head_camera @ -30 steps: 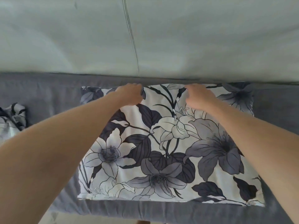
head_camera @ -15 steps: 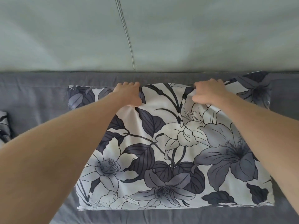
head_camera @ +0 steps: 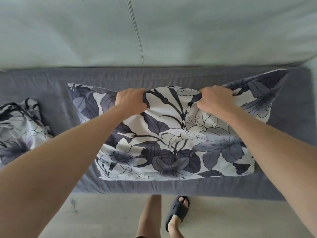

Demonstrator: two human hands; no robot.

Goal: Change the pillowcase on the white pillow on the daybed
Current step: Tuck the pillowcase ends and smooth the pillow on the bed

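Note:
A pillow in a white pillowcase printed with grey-blue flowers [head_camera: 171,140] lies across the grey daybed mattress [head_camera: 51,100]. My left hand [head_camera: 131,100] grips the fabric at the pillow's far edge, left of the middle. My right hand [head_camera: 214,100] grips the same far edge further right. The cloth bunches under both fists, and the far right corner is raised. A second crumpled floral pillowcase [head_camera: 18,131] lies on the mattress at the left. The pillow itself is hidden inside the case.
A pale wall with a thin cable [head_camera: 135,31] running down it stands right behind the daybed. Below the mattress's near edge is a light floor, where my leg and a foot in a dark slipper [head_camera: 178,212] show.
Both hands have closed on the far edge and pulled it up and towards me. The view has drawn back, so the floor, my foot and the second pillowcase now show.

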